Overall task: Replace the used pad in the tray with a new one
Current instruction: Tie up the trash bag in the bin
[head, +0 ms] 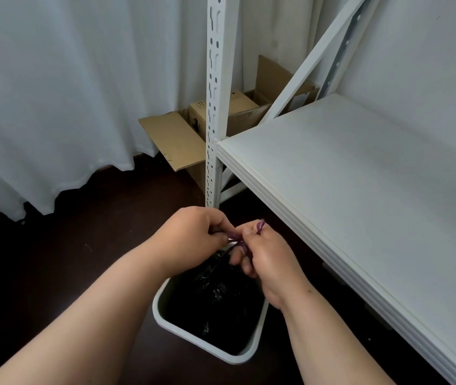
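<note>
I think I am closing the black bag (215, 295) in the white bin (165, 323); the used pad is probably inside, but I cannot see it, nor the tray. My left hand (193, 234) and my right hand (265, 259) both pinch the purple drawstring (239, 240) above the bag. Next I must pull the knot tight. The bin stands on a dark floor (82, 232), beside a white shelf (360, 176), near white curtains (68, 93) and cardboard boxes (176, 140).
</note>
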`<state>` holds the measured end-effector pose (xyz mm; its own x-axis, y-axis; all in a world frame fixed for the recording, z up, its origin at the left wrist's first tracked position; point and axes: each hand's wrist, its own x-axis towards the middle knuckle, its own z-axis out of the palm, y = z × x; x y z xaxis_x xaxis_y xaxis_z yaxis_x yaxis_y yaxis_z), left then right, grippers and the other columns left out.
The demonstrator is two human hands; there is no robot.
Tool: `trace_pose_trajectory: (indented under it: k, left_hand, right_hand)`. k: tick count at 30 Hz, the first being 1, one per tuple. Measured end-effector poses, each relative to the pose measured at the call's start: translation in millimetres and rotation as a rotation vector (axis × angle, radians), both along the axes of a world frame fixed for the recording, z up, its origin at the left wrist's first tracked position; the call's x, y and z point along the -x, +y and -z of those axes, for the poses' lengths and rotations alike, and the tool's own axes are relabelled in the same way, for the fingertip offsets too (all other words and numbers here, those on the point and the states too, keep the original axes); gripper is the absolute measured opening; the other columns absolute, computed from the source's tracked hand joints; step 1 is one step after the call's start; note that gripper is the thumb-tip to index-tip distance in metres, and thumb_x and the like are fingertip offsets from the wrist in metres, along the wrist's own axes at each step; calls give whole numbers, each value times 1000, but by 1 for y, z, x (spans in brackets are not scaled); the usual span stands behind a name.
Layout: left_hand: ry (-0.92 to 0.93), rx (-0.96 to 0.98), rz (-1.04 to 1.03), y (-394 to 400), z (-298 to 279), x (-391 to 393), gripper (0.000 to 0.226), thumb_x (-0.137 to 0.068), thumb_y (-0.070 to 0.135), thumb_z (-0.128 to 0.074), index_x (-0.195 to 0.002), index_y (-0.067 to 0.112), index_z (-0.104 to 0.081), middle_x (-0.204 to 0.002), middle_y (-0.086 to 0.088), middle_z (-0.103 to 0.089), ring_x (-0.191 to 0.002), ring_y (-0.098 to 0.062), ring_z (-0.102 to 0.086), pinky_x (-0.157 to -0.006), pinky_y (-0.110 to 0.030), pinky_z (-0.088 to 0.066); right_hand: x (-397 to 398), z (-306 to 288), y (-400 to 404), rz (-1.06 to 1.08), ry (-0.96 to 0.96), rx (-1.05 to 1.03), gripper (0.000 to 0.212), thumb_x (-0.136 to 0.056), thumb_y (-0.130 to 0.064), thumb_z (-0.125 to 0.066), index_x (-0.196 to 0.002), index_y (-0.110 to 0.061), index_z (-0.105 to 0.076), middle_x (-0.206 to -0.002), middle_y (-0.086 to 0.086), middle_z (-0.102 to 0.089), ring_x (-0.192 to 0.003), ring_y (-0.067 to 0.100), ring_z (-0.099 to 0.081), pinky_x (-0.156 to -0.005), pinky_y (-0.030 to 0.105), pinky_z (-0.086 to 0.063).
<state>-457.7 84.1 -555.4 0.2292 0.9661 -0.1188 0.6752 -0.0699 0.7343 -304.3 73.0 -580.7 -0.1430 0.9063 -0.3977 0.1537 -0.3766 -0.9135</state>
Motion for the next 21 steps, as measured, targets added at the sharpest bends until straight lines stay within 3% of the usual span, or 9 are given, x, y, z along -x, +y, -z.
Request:
trace_pose_trajectory:
  k: [4, 6, 8, 11, 14, 17, 21]
  left_hand:
    - [-378, 264, 22, 1, -3, 9, 6, -81, 8, -72, -84, 5, -69, -79, -14, -71, -70, -15, -63, -67, -20, -51]
    - [-528, 284, -59, 4, 6, 10, 22, -79, 22, -72, -85, 2, -65, -80, -15, -66, -75, -19, -61, -71, -27, -49]
    - [-608, 292, -160, 8, 16, 7, 26, -79, 32, -65, -89, 7, -64, -84, -9, -65, -80, -20, -59, -79, -36, -47]
    - [-577, 375, -142, 15, 25, -1, 19, -93, 13, -50, -99, 4, -66, -94, -15, -67, -85, -20, -61, -85, -39, -48]
    - [-410, 426, -30, 18, 30, -7, 31, -85, -8, -42, -89, 6, -69, -92, -25, -67, -79, -25, -60, -85, -45, -50]
    - [-335, 452, 49, 20, 33, -7, 40, -84, -10, -39, -92, 13, -70, -90, -14, -68, -66, -20, -61, -70, -36, -50]
    - [-497, 522, 52, 17, 40, -4, 29, -93, -8, -44, -107, 5, -65, -91, -8, -65, -64, -17, -61, -64, -25, -48]
  right_hand:
    - [-9, -1, 5, -20, 178, 70, 22, -97, -8, -51, -92, -13, -71, -73, 3, -69, -52, 11, -50, -50, 24, -33]
    - [-11, -3, 5, -86, 70, 5, 23, -93, -5, -57, -89, -18, -75, -76, 1, -72, -57, 10, -54, -53, 22, -37]
    - [-11, -6, 5, -183, -166, -90, 25, -90, -5, -59, -88, -23, -76, -78, -1, -71, -58, 7, -57, -56, 20, -40]
    - [-9, -6, 8, -315, -511, -251, 33, -91, -7, -53, -81, -32, -72, -71, -7, -64, -56, 7, -58, -51, 19, -42]
    - [-8, -1, 7, -366, -658, -439, 30, -87, -5, -48, -82, -28, -67, -72, -12, -58, -58, 1, -50, -50, 11, -32]
    - [-9, 7, 8, -354, -694, -569, 25, -86, -4, -46, -84, -25, -60, -75, -15, -53, -66, -1, -49, -54, 10, -29]
    - [-8, 16, 6, -259, -622, -649, 24, -93, -7, -47, -97, -24, -62, -88, -11, -60, -79, 4, -58, -64, 13, -44]
